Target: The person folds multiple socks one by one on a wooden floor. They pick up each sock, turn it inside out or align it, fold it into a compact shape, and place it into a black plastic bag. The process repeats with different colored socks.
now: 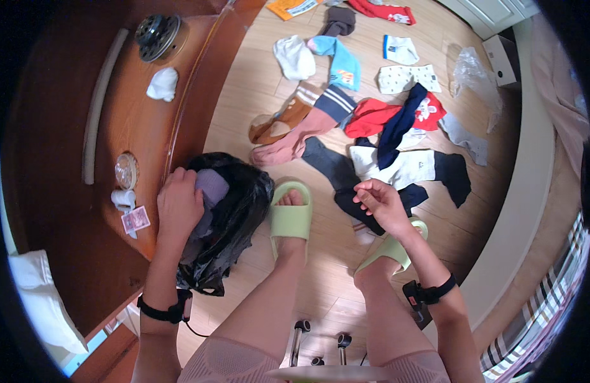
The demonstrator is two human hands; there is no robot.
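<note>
At the mouth of a black plastic bag [247, 191], my left hand [178, 203] is closed on the bag's left edge, its fingers curled over. A purple-grey sock [212, 186] sticks out of the bag right beside those fingers. My right hand [379, 203] is over the pile of socks on the floor, fingers loosely bent and a little apart, with nothing visible in it. Below and around it lie a dark grey sock [333, 169] and a white sock with a black end [410, 167]. A navy sock [402, 124] crosses a red sock [371, 117] farther off.
More socks lie beyond: pink [285, 145], brown [285, 121], light blue [339, 60] and white [293, 57]. Clear plastic wrap [474, 76] is at right. The wooden cabinet [199, 83] borders the left, holding a white cloth bundle [162, 84]. My feet wear green slippers [290, 222].
</note>
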